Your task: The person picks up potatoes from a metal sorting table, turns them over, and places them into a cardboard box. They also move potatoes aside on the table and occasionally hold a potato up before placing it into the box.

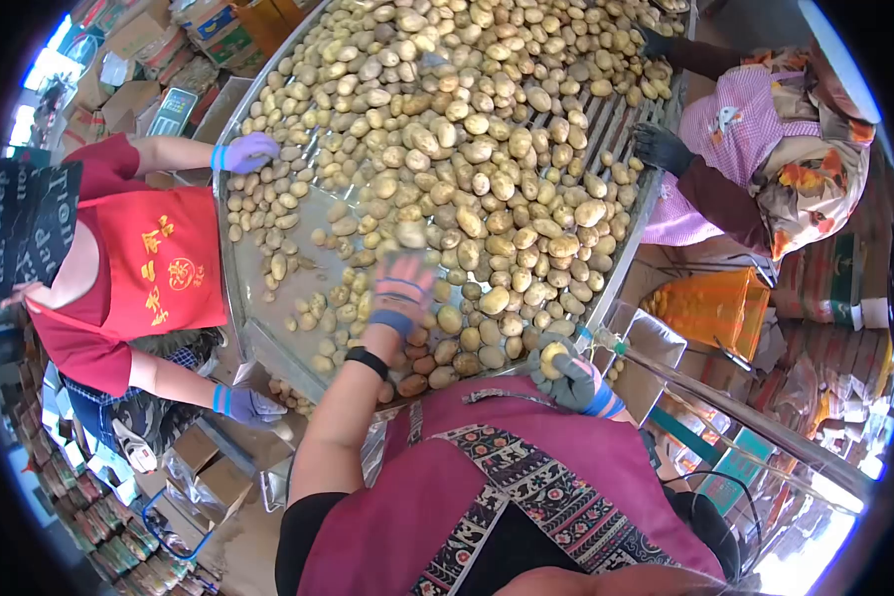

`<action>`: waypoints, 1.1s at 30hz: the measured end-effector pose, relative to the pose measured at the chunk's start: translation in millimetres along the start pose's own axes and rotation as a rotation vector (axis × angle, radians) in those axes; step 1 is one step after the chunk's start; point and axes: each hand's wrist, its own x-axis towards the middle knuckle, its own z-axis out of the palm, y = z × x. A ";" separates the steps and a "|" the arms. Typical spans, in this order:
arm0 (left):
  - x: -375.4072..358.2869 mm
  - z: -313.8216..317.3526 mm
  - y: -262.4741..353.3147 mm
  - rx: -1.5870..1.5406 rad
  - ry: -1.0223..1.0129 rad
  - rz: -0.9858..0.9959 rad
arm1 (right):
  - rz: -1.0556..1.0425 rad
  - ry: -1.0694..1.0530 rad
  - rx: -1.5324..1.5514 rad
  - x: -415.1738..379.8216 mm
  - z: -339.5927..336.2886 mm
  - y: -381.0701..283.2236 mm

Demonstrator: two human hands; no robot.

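I observed bright, even daylight with soft shadows. Highlights blew out at the lower right and upper left edges. Fisheye distortion curved the sorting table [230,298], with black vignette corners. My left hand [399,288] showed motion blur.

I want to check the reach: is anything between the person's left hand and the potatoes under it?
Nothing visible: the left hand, motion-blurred, is directly over the potatoes on the sorting table. The right hand already holds one potato.
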 end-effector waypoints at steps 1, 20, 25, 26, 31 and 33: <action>-2.2 -8.3 -12.0 0.079 -0.051 -0.129 | -0.023 -0.005 0.037 -0.2 -9.5 1.9; -10.3 -12.0 45.4 -0.198 -0.063 0.128 | -0.150 0.246 -0.355 -6.4 9.5 3.9; -22.1 -14.9 0.3 -0.329 0.158 -0.098 | -0.109 0.160 -0.229 -6.1 0.8 -2.9; -21.3 -29.2 0.1 -0.316 0.198 -0.108 | -0.288 0.116 -0.712 -5.4 3.4 -5.1; 2.4 -39.7 64.0 -0.430 0.041 0.258 | -0.258 0.113 -0.817 -2.1 -11.3 14.3; 12.3 -25.1 96.7 -0.369 0.056 0.261 | -0.665 0.204 -1.151 -0.5 15.4 15.9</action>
